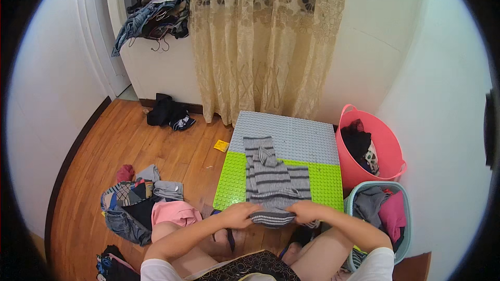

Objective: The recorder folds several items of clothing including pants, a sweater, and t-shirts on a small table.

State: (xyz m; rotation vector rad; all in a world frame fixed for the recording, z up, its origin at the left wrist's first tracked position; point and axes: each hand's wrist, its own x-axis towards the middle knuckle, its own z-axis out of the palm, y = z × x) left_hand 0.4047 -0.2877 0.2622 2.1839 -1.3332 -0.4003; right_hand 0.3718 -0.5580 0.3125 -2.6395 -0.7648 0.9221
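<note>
A grey garment with dark and white stripes (273,181) lies partly folded across a low table topped with studded building plates (324,181), grey at the far side and lime green nearer me. Its near end hangs past the table's front edge. My left hand (243,215) grips that end on the left, and my right hand (306,211) grips it on the right. Between them the striped fabric is bunched and slightly blurred. Farther up, one part of the garment is crumpled into a small lump on top of the flat layer.
To the right stand a pink tub (390,140) and a pale teal basket (406,226), both holding clothes. Several garments (133,202) lie heaped on the wooden floor at left, with black clothes (166,113) by the wall. A yellow packet (221,145) rests beside the table. Beige curtains (265,54) hang behind.
</note>
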